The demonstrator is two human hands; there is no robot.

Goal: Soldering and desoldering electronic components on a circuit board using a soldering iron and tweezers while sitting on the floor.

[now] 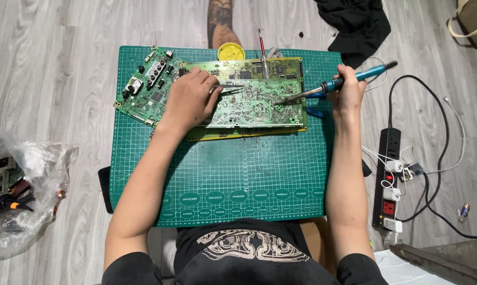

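Soldering on a circuit board lying on the green cutting mat.
Right hand grips the soldering iron, tip on the board; left hand pinches tweezers. Steady contact seems needed.

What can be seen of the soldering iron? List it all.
The soldering iron has a blue handle, a dark rear end with a cord leaving it, and a slim metal shaft. The right hand grips the handle; it lies slanted, tip down-left, resting on the large green circuit board. Whether it is hot cannot be told.
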